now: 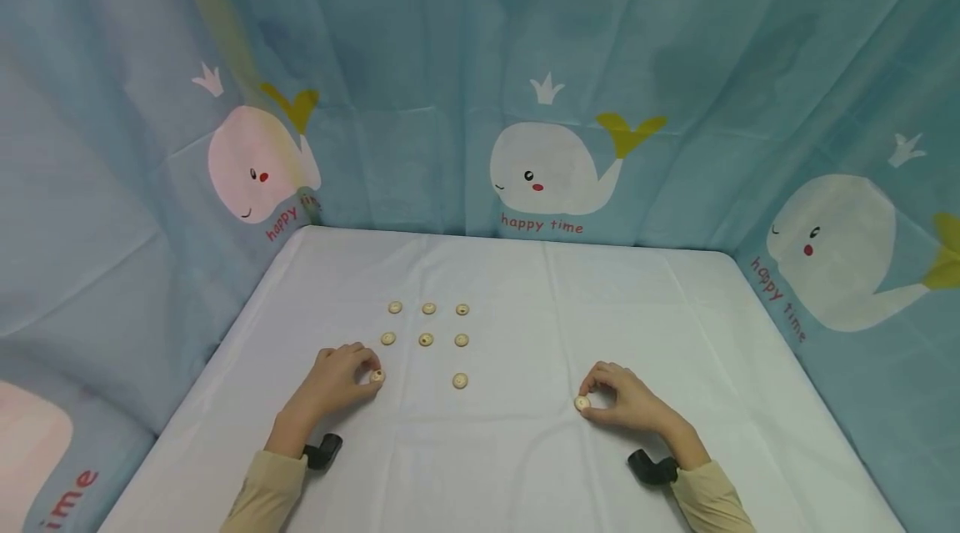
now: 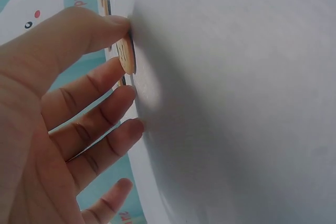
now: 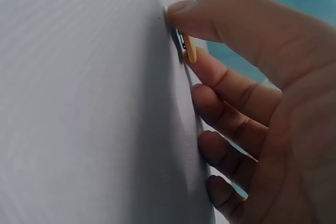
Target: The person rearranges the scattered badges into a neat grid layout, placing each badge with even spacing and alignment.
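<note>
My left hand (image 1: 339, 379) is at the left part of the table and pinches a small round wooden disc (image 1: 378, 376) by its edges, between thumb and index finger. In the left wrist view that disc (image 2: 127, 55) lies on or just above the cloth; I cannot tell which. Toward the right, my right hand (image 1: 626, 399) pinches another wooden disc (image 1: 582, 403) the same way. Its thumb covers part of this disc (image 3: 190, 45) in the right wrist view, where the disc looks slightly tilted off the cloth. Dark marks show on the discs, too small to read.
Several similar discs lie in rows left of centre, among them a top-row disc (image 1: 429, 309), a middle-row disc (image 1: 426, 339) and a lower disc (image 1: 461, 381). A white cloth covers the table (image 1: 525, 458). Blue curtains (image 1: 420, 166) with whales surround its back and sides.
</note>
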Demonstrator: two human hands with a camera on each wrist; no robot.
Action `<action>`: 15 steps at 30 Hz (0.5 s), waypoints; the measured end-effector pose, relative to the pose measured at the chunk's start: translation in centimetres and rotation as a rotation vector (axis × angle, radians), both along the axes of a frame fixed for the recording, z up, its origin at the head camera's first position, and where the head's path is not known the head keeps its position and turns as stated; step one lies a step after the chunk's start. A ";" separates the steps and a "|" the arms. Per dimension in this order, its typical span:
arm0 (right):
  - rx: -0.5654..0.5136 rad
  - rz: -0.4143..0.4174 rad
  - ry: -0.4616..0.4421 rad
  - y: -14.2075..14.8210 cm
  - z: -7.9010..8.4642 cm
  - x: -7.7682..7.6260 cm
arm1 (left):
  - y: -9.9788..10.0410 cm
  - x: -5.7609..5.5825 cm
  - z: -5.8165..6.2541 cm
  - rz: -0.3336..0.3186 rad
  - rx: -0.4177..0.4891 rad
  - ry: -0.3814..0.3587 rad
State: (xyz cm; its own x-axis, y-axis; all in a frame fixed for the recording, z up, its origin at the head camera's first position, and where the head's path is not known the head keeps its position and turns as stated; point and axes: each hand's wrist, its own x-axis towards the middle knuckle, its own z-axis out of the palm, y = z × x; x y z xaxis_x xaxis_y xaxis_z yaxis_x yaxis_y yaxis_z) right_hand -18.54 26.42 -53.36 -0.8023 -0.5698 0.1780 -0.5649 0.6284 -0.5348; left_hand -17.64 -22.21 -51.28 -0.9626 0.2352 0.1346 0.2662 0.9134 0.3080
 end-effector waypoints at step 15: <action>-0.093 0.134 -0.082 -3.4 0.7 -2.4 | 0.1 0.2 0.1 0.058 0.060 -0.066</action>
